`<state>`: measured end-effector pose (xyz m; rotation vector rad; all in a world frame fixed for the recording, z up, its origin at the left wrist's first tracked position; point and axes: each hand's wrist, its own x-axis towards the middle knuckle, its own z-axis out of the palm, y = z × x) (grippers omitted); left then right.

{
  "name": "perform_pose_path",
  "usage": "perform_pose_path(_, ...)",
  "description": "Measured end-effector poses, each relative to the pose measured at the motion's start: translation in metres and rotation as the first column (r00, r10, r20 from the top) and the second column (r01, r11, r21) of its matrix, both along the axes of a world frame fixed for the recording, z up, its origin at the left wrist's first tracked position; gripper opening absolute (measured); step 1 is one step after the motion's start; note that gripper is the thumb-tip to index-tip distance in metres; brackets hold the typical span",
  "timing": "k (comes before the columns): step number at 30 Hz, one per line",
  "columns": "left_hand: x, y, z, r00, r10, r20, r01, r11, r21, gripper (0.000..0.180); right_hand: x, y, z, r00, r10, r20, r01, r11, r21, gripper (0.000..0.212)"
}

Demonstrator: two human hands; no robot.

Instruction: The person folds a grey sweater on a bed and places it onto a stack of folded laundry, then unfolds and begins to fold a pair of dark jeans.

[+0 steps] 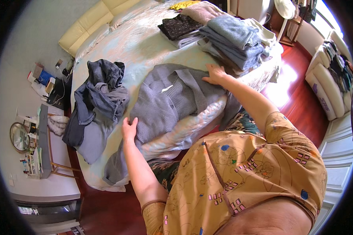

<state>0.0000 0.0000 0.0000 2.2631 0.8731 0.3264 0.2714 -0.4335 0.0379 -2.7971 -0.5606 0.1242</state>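
A grey knitted cardigan lies spread near the bed's front edge, its ribbed inside and a small white label showing at the neck. One sleeve trails toward the lower left, and another part hangs over the edge at the right. My left hand rests at the cardigan's left side, thumb and fingers apart. At its upper right side, my right hand touches the cloth with fingers spread. Neither hand visibly grips the fabric. To the left lies a loose heap of dark trousers and grey clothes.
Folded blue-grey knits are stacked on the far right of the bed, beside a folded dark speckled garment. A dressing table with a round mirror stands left. A cream armchair bearing clothes is at the right.
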Motion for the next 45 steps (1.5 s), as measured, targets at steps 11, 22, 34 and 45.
perform_pose_path(11,-0.063,-0.015,0.092,0.941,-0.278,-0.191,0.241,0.951,-0.195,0.047,-0.011,-0.028,0.084,0.881,0.361,-0.305,-0.351,0.932,0.088,0.082)
perform_pose_path(22,-0.153,0.076,0.371,0.961,0.056,0.269,-0.235,0.674,0.700,0.030,0.002,0.037,0.336,0.784,0.328,0.527,-0.505,0.831,0.234,0.042)
perform_pose_path(34,-0.195,0.028,0.511,0.847,0.110,0.520,-0.507,0.460,0.729,0.031,-0.066,0.095,0.487,0.514,0.206,0.833,-0.656,0.720,0.226,0.036)
perform_pose_path(45,-0.217,0.055,0.475,0.879,0.020,0.477,-0.438,0.429,0.790,0.026,0.024,0.072,0.465,0.682,0.349,0.643,-0.653,0.687,0.320,0.043)
